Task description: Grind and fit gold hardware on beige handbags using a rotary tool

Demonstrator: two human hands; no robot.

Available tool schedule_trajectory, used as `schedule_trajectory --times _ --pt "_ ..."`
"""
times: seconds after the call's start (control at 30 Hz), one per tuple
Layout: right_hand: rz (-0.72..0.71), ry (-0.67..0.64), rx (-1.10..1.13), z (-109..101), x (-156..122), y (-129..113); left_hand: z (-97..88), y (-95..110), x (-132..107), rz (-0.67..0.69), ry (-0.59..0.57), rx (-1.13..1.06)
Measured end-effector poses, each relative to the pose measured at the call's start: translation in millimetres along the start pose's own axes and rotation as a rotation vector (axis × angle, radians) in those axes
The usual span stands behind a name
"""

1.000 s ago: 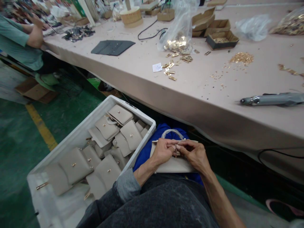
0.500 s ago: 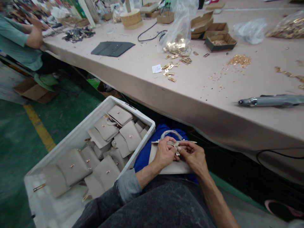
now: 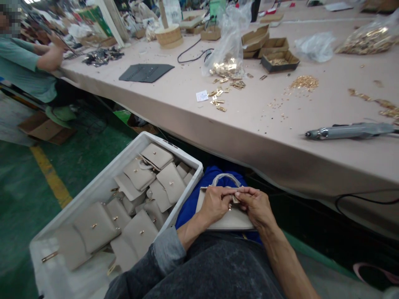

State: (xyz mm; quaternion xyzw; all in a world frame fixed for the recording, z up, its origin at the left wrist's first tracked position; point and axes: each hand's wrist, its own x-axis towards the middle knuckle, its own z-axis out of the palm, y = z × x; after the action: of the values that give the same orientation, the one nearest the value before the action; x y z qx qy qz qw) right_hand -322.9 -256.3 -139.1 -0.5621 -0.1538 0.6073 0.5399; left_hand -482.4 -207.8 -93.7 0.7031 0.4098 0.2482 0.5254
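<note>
A beige handbag [image 3: 232, 222] with a looped, wrapped handle [image 3: 226, 177] lies on my lap, over blue cloth. My left hand [image 3: 214, 204] is closed at the bag's upper edge, thumb and fingers gripping its flap. From the other side, my right hand [image 3: 257, 204] pinches a small gold metal clasp piece [image 3: 235, 199] at the flap, and the fingertips of both hands nearly meet. Just below, a small gold turn-lock [image 3: 230, 207] shows on the bag's front. My fingers hide much of the flap.
Left of my lap, a white crate [image 3: 90, 176] holds several beige handbags [image 3: 93, 226]. On the bench [image 3: 187, 124] lie an electric screwdriver [image 3: 349, 131], loose gold plates [image 3: 220, 99], a heap of small screws [image 3: 304, 83] and a dark panel [image 3: 145, 72]. A co-worker [image 3: 28, 62] sits far left.
My fingers have shifted up to the bag's top edge, and the gold clasp piece has been raised, uncovering the turn-lock below it. The view has tilted slightly.
</note>
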Motion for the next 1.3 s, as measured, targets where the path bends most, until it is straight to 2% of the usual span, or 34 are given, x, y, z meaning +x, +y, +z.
schedule_trajectory --times 0.1,0.17,0.23,0.33,0.43,0.5,0.63,0.73,0.83,0.97,1.03,1.17,1.3 --pt "-0.013 -0.010 -0.020 -5 0 -1 -1.7 2 5 0.059 -0.003 0.167" --pt "-0.065 -0.022 -0.145 -9 0 -6 -1.3 -1 9 0.040 0.020 0.199" --pt "-0.182 -0.032 -0.355 -13 -2 -15 -0.9 -5 15 -0.025 0.043 0.180" --pt "-0.436 -0.108 -0.656 -12 -2 -32 -0.4 -9 24 -0.092 0.043 0.134" --pt "-0.650 -0.211 -0.845 -7 4 -46 0.2 -7 31 -0.107 0.022 0.139" --pt "-0.712 -0.236 -0.901 -4 10 -53 0.0 -1 33 -0.101 0.027 0.201" --pt "-0.595 -0.259 -0.837 -4 20 -56 0.4 7 31 -0.082 0.086 0.295" --pt "-0.508 -0.233 -0.769 -5 23 -49 4.6 1 28 -0.196 -0.028 0.042" --pt "-0.567 -0.173 -0.767 -5 24 -40 10.6 -12 27 -0.292 -0.047 -0.145" --pt "-0.763 -0.149 -0.843 0 21 -35 15.8 -25 28 -0.342 -0.007 -0.199" --pt "-0.814 -0.153 -0.867 1 20 -34 16.5 -26 28 -0.350 -0.005 -0.209" --pt "-0.795 -0.173 -0.910 0 21 -31 14.9 -23 26 -0.365 -0.028 -0.214" --pt "-0.728 -0.195 -0.902 -4 22 -29 11.2 -21 22 -0.378 -0.119 -0.240"
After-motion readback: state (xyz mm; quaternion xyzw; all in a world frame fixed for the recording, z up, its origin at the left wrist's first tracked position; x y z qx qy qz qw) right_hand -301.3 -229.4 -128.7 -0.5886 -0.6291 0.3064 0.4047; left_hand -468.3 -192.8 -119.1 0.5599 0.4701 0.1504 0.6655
